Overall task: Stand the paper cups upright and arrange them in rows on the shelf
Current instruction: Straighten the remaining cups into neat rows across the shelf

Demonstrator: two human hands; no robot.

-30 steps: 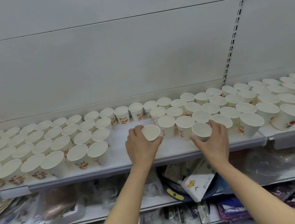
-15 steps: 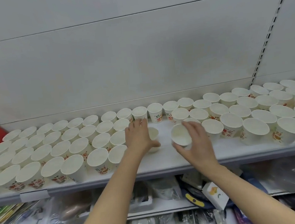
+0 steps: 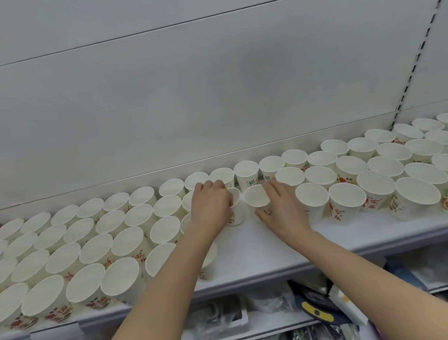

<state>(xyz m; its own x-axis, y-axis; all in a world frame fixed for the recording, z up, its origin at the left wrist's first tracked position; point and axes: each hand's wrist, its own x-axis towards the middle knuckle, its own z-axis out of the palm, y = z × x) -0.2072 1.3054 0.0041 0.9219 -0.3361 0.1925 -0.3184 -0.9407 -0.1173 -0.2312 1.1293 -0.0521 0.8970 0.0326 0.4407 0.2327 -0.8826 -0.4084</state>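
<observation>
Your left hand (image 3: 211, 207) is curled round a cup (image 3: 235, 206) in the gap at the middle of the shelf (image 3: 264, 250), fingers over its far side. Your right hand (image 3: 279, 208) grips a second cup (image 3: 257, 198) just beside it, thumb on the near wall and fingers round the right side. Both cups look upright and close to the shelf surface; whether their bases are fully down is hidden by your hands.

The cups are thin paper, so a hard squeeze would probably dent a wall or make the rim oval. The likelier trouble is knocking neighbours. Your left knuckles sit right against the left block (image 3: 89, 247), and your left forearm passes over its front cups; a drop of the wrist or a sideways pull could tip several at once. Your right fingers are touching or nearly touching the back row (image 3: 247, 174), so a push forward could shove those against the back panel (image 3: 211, 90) or out of line. The two held cups are almost rim to rim; letting one go while it leans could topple it onto the other.

Open room lies toward you: a bare strip of shelf runs from the held cups to the front edge, between the left block and the right block (image 3: 379, 184). Draw your hands straight back along it. The front edge has no visible lip, so cups set too near it could slide off onto the clutter on the lower shelf (image 3: 256, 325).
</observation>
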